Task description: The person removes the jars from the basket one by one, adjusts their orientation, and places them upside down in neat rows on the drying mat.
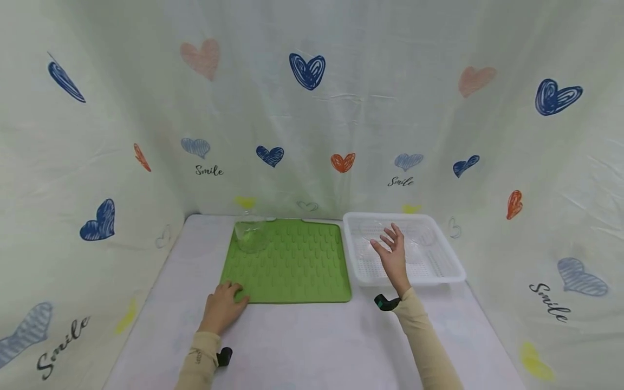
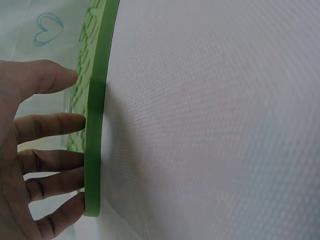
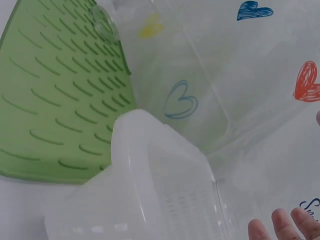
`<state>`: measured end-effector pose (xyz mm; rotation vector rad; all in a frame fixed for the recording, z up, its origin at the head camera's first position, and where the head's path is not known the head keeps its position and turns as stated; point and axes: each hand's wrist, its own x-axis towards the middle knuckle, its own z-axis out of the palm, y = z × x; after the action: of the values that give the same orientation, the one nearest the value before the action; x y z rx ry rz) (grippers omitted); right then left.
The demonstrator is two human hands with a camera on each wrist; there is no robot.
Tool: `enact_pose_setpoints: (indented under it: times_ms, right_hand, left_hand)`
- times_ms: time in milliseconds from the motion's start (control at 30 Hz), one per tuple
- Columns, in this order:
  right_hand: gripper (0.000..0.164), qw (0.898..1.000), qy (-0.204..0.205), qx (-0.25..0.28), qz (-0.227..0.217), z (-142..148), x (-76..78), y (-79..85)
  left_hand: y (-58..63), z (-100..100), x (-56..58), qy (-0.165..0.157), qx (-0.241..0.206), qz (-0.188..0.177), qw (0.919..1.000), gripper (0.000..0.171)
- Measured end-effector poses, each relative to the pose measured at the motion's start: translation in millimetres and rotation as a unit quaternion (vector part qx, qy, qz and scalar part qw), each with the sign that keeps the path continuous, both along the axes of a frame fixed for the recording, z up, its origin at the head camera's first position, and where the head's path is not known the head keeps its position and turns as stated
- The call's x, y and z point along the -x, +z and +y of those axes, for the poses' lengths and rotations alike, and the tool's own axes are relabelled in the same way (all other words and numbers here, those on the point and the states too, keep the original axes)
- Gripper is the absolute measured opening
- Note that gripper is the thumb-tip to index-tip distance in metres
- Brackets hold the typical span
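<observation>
My left hand [image 1: 225, 307] is at the near left corner of a green mat [image 1: 302, 265] with a raised pattern. In the left wrist view its relaxed, slightly bent fingers [image 2: 52, 160] touch the mat's surface beside the thick green edge [image 2: 94, 150]. Over a white perforated basket [image 1: 361, 273] hovers my right hand [image 1: 394, 257], fingers spread and loosely bent with nothing in them. Only its fingertips [image 3: 285, 225] show in the right wrist view, past the basket wall [image 3: 131, 165]. A clear, see-through vessel [image 1: 252, 235] stands on the mat's far left corner.
Faint clear rounded objects [image 1: 425, 234] lie inside the basket, towards its far side. Basket and mat sit side by side on a white-covered table [image 1: 302, 346]. A pale curtain [image 1: 312, 119] printed with hearts closes off the back and both sides.
</observation>
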<state>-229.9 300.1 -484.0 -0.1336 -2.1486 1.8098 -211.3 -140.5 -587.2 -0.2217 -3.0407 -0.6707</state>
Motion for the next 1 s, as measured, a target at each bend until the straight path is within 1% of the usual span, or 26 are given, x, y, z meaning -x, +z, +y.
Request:
enact_pose_setpoints:
  times_ms: [100, 167, 300, 467, 600, 700, 867, 1000]
  right_hand:
    - [0.085, 1.0, -0.011, -0.013, -0.005, 9.5, 9.8, -11.3]
    - [0.086, 0.999, -0.02, -0.028, 0.0, 15.4, 15.5, -18.0]
    - [0.09, 0.998, -0.028, -0.06, -0.012, 23.8, 21.7, -20.3]
    - [0.1, 0.996, -0.022, -0.069, -0.06, 32.4, 31.8, -22.9]
    - [0.11, 0.99, -0.02, -0.082, -0.116, 39.8, 40.0, -30.5]
    - [0.115, 0.985, -0.015, -0.092, -0.147, 43.8, 44.5, -36.3]
    - [0.116, 0.982, -0.008, -0.093, -0.162, 46.1, 51.9, -43.9]
    - [0.119, 0.98, 0.001, -0.103, -0.169, 46.7, 58.8, -50.0]
  left_hand:
    - [-0.8, -2.1, -0.7, 0.002, -0.001, -0.003, 1.0, 0.043]
    - [-0.1, -2.5, -1.5, 0.004, -0.002, -0.003, 1.0, 0.043]
    - [1.1, -2.8, -2.4, 0.007, -0.01, -0.003, 0.9999, 0.043]
    - [2.5, -3.0, -3.0, 0.01, -0.013, -0.002, 0.9999, 0.04]
    - [2.2, -3.0, -3.6, 0.01, -0.015, -0.002, 0.9998, 0.04]
    - [1.9, -2.9, -4.4, 0.01, -0.017, -0.002, 0.9998, 0.041]
    - [3.0, -2.2, -4.7, 0.01, -0.017, 0.002, 0.9998, 0.041]
    - [5.4, -1.2, -4.8, 0.012, -0.018, -0.001, 0.9998, 0.042]
